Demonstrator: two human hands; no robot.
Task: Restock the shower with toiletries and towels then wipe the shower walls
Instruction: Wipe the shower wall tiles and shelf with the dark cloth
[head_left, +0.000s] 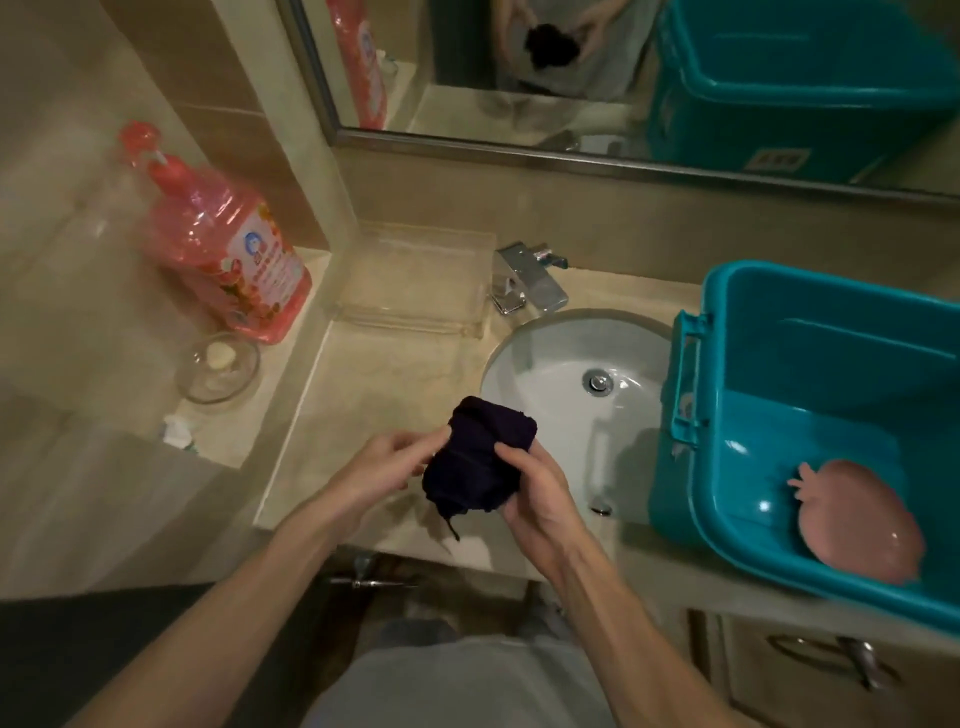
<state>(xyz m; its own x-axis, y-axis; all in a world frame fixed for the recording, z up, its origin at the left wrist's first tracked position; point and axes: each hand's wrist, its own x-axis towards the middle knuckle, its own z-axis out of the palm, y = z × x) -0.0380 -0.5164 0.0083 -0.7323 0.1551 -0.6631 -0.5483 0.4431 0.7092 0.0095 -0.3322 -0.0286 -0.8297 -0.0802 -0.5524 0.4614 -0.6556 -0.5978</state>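
Head view: a beige stone counter (363, 395) with a white oval sink (550, 364) under a mirror (467, 62). A teal plastic tub (831, 364) at right holds a smooth pink pad (862, 525) (its make unclear); a glass bowl (187, 384) holds soap (221, 356). The left hand (384, 467) and right hand (535, 493) both curl round a dark bunched cloth (478, 457) over the counter's front, beside the sink.

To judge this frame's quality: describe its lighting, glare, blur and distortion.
Head view, dim warm light: the dark cloth, gripped by the left hand and right hand, shows hardly any detail; head view, small glare spots on the teal bin and faucet; head view, the pink bottle is blurred, and wide-angle distortion bends the mirror frame.
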